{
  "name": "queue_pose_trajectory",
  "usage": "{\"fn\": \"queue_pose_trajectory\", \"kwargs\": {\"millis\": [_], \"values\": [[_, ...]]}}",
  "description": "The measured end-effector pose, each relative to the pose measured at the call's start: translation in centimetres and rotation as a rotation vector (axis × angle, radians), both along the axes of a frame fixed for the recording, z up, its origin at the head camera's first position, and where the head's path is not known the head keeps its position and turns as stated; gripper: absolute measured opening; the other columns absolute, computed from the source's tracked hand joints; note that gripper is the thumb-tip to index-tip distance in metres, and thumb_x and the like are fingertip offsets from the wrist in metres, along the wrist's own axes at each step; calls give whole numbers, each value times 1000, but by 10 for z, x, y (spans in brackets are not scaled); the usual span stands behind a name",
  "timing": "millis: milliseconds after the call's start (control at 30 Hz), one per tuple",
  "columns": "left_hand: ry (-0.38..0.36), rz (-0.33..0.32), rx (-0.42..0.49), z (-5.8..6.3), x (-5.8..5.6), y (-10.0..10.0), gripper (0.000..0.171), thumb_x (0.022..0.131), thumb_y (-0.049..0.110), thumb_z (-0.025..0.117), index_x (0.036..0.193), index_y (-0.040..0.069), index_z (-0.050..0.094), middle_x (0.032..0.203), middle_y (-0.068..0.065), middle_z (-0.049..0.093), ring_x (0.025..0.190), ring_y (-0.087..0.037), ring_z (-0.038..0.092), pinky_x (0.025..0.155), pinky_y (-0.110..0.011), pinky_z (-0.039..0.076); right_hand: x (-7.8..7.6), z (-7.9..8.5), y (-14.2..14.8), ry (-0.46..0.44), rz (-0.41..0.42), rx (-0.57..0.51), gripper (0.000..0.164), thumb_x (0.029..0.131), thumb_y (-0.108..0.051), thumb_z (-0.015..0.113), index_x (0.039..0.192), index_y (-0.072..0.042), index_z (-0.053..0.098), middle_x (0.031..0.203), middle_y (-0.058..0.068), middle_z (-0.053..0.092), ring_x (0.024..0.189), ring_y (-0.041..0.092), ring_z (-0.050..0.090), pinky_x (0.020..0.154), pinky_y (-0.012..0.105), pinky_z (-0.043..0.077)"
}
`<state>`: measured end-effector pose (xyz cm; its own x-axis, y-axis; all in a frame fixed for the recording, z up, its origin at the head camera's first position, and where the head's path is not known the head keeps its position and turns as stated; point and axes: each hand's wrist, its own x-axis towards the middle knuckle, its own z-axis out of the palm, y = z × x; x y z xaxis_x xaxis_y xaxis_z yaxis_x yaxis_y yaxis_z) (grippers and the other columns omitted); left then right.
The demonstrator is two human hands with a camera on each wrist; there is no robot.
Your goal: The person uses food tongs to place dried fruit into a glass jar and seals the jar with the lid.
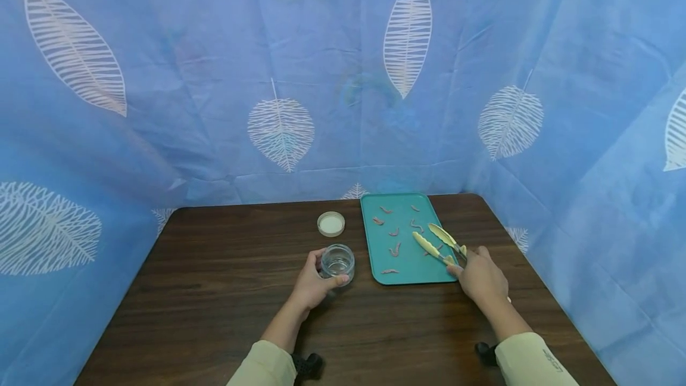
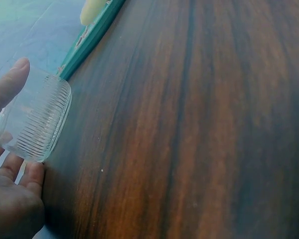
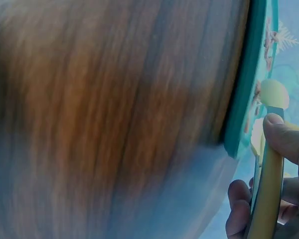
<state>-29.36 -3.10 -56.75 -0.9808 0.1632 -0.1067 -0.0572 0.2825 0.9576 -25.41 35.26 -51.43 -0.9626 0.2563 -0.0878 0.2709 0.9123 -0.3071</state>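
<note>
My left hand [image 1: 313, 283] grips a clear, uncapped jar [image 1: 338, 260], its thumb across the near side and its fingers round the far left. In the left wrist view the jar [image 2: 37, 114] shows a ribbed wall. My right hand [image 1: 484, 277] holds a pair of tongs [image 1: 447, 246] with pale yellow tips, thumb along one arm in the right wrist view. The tong tips stand apart over the right part of a teal tray [image 1: 412, 276]. Several small pinkish, worm-like pieces [image 1: 395, 249] lie scattered on the tray, a few of them near the tips.
A round lid [image 1: 331, 224] with a pale inner face lies behind the jar, left of the tray. Everything stands on a dark wooden table [image 1: 225, 290]. Blue cloth [image 1: 332, 46] with white leaf prints hangs behind the table and along its sides.
</note>
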Motion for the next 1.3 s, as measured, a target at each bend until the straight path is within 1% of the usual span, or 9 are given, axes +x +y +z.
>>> {"fn": "queue_pose_trajectory", "kwargs": {"millis": [167,333,400,500,633,867,1033,1200,1300], "values": [[5,-10,0,0,-1,1,87,89,35,92,158,14,44,153,-17,57,137,-35,57,113,-57,47,-4,-1,-2,-4,-6,-14,72,106,-45,69,148,12,55,145,32,48,71,30,56,56,41,43],[10,-16,9,0,-1,2,86,89,34,93,157,14,44,152,-15,58,137,-33,58,113,-57,47,-8,1,-1,1,-3,18,64,106,-43,71,140,11,62,130,27,55,71,30,57,56,42,45],[10,-18,14,0,-1,3,87,88,34,93,157,14,44,151,-15,58,137,-33,58,113,-57,47,-10,2,-1,2,-2,31,62,105,-42,71,138,10,64,131,27,56,73,33,61,58,45,48],[10,-22,12,0,-1,4,86,89,34,93,157,14,45,151,-14,59,135,-32,59,112,-56,47,-12,3,0,11,-5,54,58,105,-39,72,137,9,66,140,31,56,81,41,66,63,52,54],[10,-23,9,0,-1,5,86,89,33,93,157,15,45,150,-14,59,134,-32,59,112,-56,48,-12,4,1,23,-17,66,55,105,-37,72,137,8,67,149,32,54,90,48,68,69,58,56],[5,-21,15,-1,-1,4,86,89,33,93,157,15,45,150,-14,58,135,-32,58,113,-57,47,-9,0,0,55,-22,59,47,104,-37,74,123,7,73,124,26,63,73,35,62,58,46,50],[-4,-32,30,-3,-1,1,84,90,32,92,157,14,44,150,-14,58,135,-32,58,114,-56,45,-6,-5,-1,73,-37,47,50,103,-37,75,123,8,73,127,27,64,71,33,61,56,44,49],[-5,-37,34,-3,-2,-1,84,91,31,91,157,13,42,150,-15,57,134,-32,57,114,-56,45,-3,-7,-3,79,-43,44,49,103,-37,75,123,8,73,125,25,64,75,35,64,59,47,50],[0,-42,26,-3,-3,-1,85,91,32,91,158,13,42,151,-15,57,135,-32,58,113,-57,46,0,-6,-4,91,-19,64,51,103,-37,75,131,7,71,129,26,64,81,39,67,61,50,53]]}}
